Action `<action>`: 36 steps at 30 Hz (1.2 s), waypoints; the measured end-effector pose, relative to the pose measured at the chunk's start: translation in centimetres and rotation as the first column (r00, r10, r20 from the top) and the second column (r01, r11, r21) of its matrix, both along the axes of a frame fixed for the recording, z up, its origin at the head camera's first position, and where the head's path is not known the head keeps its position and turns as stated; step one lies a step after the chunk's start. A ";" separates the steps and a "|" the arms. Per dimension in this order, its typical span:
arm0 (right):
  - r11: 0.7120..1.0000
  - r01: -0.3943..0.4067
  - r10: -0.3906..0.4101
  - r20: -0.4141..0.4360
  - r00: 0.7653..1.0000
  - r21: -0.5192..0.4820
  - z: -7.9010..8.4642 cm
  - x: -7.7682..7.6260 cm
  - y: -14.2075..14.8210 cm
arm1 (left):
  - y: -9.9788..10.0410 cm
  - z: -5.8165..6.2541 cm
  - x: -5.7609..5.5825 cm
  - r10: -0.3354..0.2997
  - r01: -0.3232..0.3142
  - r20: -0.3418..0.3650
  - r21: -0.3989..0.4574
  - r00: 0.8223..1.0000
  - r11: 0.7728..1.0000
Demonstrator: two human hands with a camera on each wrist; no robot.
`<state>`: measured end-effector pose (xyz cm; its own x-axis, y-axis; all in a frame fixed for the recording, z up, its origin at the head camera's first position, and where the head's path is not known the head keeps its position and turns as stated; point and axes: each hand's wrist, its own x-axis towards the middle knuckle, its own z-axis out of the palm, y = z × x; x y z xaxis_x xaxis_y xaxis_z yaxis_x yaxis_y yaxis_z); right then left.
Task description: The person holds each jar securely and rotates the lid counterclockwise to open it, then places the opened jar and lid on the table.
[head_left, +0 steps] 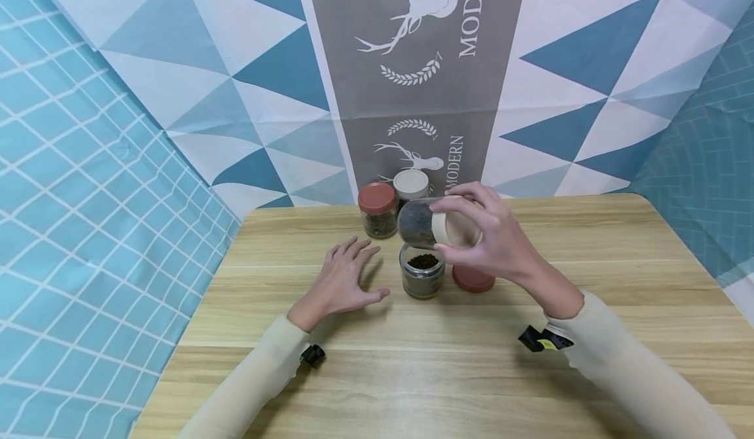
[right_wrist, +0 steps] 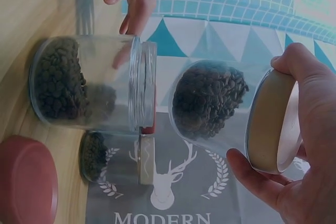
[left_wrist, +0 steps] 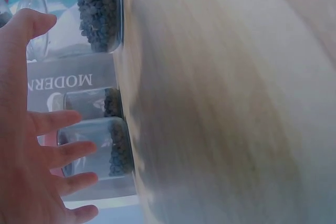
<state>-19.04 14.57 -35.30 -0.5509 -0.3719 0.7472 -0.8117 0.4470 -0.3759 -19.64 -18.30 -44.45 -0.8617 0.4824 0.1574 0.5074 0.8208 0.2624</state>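
Left hand empty, fingers spread, at nine o'clock from the open jar, red-lidded jar at eleven, tilted jar overhead at twelve, red lid at three, right hand grasping the tilted jar

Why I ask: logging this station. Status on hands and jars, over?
Left hand empty, fingers spread near open jar. Right hand grips beige-lidded jar above it, nothing visible between. Red lid lies beside open jar, clear of its mouth.
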 end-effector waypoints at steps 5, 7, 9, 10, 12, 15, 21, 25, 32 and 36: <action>1.000 -0.004 0.003 -0.015 1.000 -0.008 0.0 0.6 1.0 | -0.1 -0.1 -0.1 0.008 -0.008 0.002 -0.003 1.000 1.000; 1.000 -0.007 0.006 -0.022 1.000 -0.013 0.0 0.9 1.3 | -0.2 -0.1 -0.1 0.006 -0.006 0.004 -0.001 1.000 1.000; 1.000 -0.014 0.014 -0.028 1.000 -0.017 0.0 1.1 1.5 | -0.2 -0.1 -0.2 0.004 -0.004 0.004 0.001 1.000 1.000; 1.000 -0.018 0.018 -0.030 0.999 -0.018 0.1 1.1 1.6 | -0.2 -0.1 -0.2 0.003 -0.003 0.002 0.001 1.000 1.000; 0.999 -0.034 0.034 -0.030 0.999 -0.017 0.1 1.2 1.8 | -0.1 -0.1 -0.2 0.000 0.000 0.001 0.002 1.000 1.000; 0.997 -0.071 0.071 -0.001 0.997 -0.016 0.3 1.3 2.1 | -0.1 -0.1 -0.2 0.000 0.000 -0.001 0.002 1.000 1.000; 0.992 -0.128 0.127 0.115 0.985 0.000 0.2 1.4 3.1 | -0.2 0.0 -0.1 0.006 -0.006 -0.005 0.003 1.000 1.000; 0.987 -0.162 0.158 0.187 0.969 0.007 0.2 1.5 3.6 | -0.1 0.1 0.0 0.003 -0.003 -0.004 0.009 1.000 1.000; 0.984 -0.180 0.176 0.260 0.950 -0.007 0.2 1.7 4.3 | -0.1 0.1 -0.1 -0.001 0.001 -0.011 0.026 1.000 1.000; 0.983 -0.182 0.180 0.287 0.941 -0.020 0.3 1.9 4.5 | -0.2 0.1 -0.1 -0.002 0.002 -0.020 0.026 1.000 1.000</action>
